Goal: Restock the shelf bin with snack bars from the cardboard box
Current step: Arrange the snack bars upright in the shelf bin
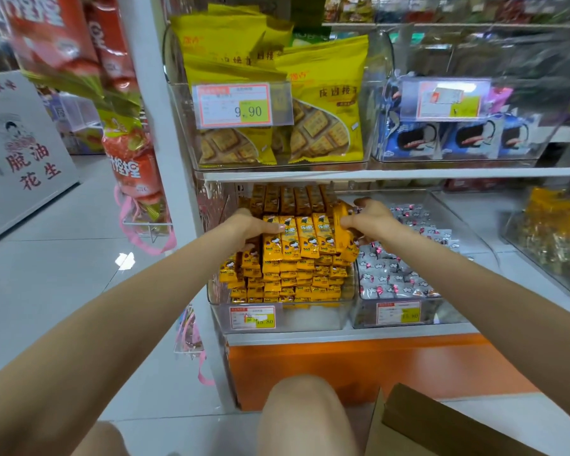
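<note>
A row of orange-yellow snack bars [301, 236] lies on top of the full stack in the clear shelf bin [278, 319] on the lower shelf. My left hand [255, 227] presses the row's left end and my right hand [367, 220] grips its right end, so the row is squeezed between both. More of the same bars fill the bin below and behind the row. The cardboard box [441, 429] stands open on the floor at the lower right, and its inside is out of view.
A neighbouring clear bin [405, 314] of silver-wrapped sweets sits right of the snack bars. Yellow biscuit bags [323, 103] fill the bin on the shelf above. An orange shelf base [359, 363] runs below. My knee [305, 413] is bent in front. Hanging snack packs [132, 166] flank the left upright.
</note>
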`<state>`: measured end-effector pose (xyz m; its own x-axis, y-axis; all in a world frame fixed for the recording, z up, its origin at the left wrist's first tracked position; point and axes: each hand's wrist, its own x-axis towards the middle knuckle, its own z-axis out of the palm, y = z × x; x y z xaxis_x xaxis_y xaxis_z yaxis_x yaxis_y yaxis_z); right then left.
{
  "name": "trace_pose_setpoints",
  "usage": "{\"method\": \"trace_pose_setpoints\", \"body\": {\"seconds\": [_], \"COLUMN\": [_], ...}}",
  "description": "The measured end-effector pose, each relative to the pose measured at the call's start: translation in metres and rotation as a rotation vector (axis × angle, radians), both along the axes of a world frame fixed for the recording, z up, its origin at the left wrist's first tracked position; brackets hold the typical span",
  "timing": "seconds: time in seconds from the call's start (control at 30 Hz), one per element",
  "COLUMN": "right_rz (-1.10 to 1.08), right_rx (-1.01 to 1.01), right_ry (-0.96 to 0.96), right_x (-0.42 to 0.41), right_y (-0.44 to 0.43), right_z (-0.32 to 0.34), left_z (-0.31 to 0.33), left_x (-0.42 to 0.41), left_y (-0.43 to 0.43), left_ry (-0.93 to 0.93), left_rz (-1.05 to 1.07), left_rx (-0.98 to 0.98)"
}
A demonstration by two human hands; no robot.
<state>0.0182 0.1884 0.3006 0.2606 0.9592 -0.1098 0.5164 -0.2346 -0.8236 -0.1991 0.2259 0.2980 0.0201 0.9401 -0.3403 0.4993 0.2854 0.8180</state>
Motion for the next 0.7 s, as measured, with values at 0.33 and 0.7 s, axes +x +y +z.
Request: {"method": "trace_pose_setpoints", "body": {"seconds": [0.33, 0.7], "right_rz": [0.113, 0.39], "right_rx": [0.196, 0.301], "right_ry": [0.28, -0.768], "right_x": [0.005, -0.007], "right_y": [-0.057, -0.078], "right_z": [-0.002, -0.056], "left_z": [0.011, 0.005], "left_x": [0.013, 0.014], "left_y": [0.001, 0.001], "left_ry": [0.006, 0.046], "left_rz": [-0.046, -0.017], "left_rx": [-0.09, -0.133]}}
